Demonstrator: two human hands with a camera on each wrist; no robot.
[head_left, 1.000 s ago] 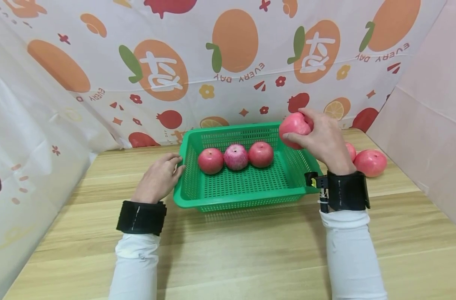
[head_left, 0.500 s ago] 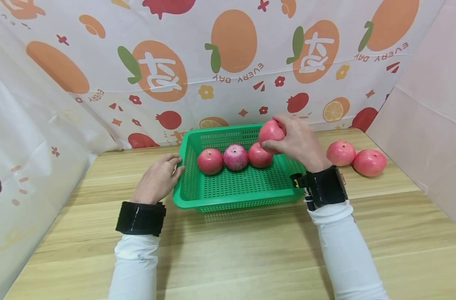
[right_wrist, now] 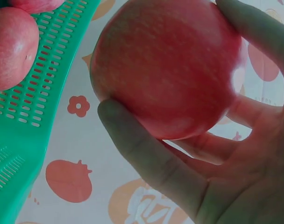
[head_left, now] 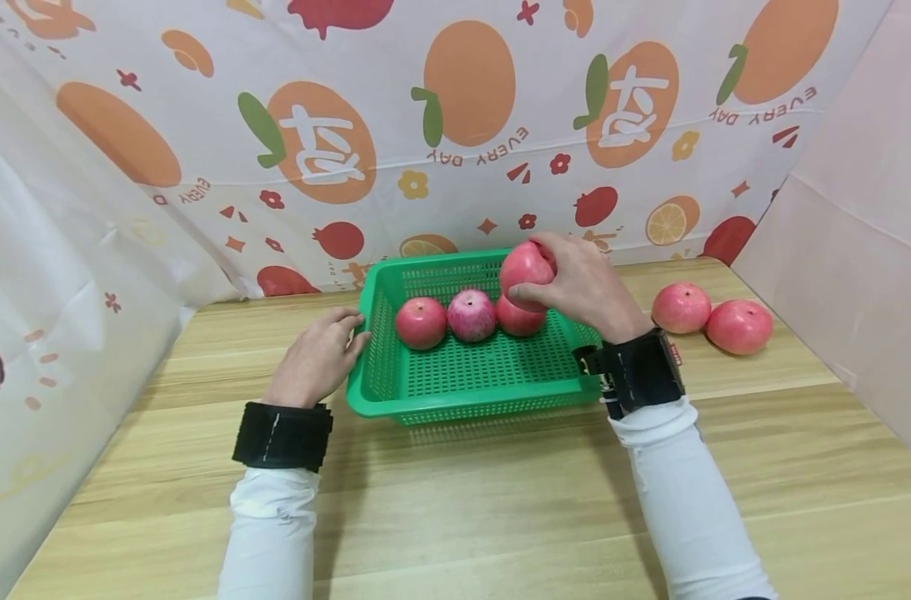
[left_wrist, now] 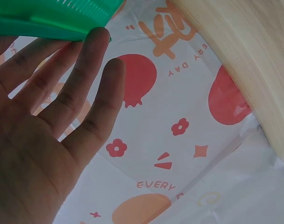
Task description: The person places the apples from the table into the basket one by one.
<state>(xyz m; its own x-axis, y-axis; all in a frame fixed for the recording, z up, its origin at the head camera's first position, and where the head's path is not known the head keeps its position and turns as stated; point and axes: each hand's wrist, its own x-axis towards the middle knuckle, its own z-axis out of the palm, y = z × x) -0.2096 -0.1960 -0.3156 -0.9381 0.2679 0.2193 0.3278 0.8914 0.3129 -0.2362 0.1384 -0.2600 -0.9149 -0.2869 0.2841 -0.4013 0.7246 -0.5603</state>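
Observation:
A red apple [right_wrist: 165, 65] is gripped in my right hand [head_left: 586, 287], thumb on one side and fingers curled round the other. In the head view this apple [head_left: 526, 268] is held over the green plastic basket [head_left: 493, 404], overlapping the rightmost of three apples inside. Those are a red apple [head_left: 421, 323], a purplish streaked apple [head_left: 472, 317] and another red apple [head_left: 520, 318], in a row. My left hand [head_left: 316, 354] touches the basket's left rim with its fingertips. The left wrist view shows its fingers [left_wrist: 93, 102] nearly straight against the green rim [left_wrist: 48, 35].
Two more red apples, one [head_left: 681, 307] beside the other [head_left: 739, 326], lie on the wooden table [head_left: 485, 500] right of the basket. A fruit-print cloth [head_left: 395, 108] hangs behind, and a pale sheet [head_left: 860, 250] borders the right side.
My right hand has carried its apple leftward from the basket's right end to above the rightmost apple in the row. The left hand has stayed at the rim.

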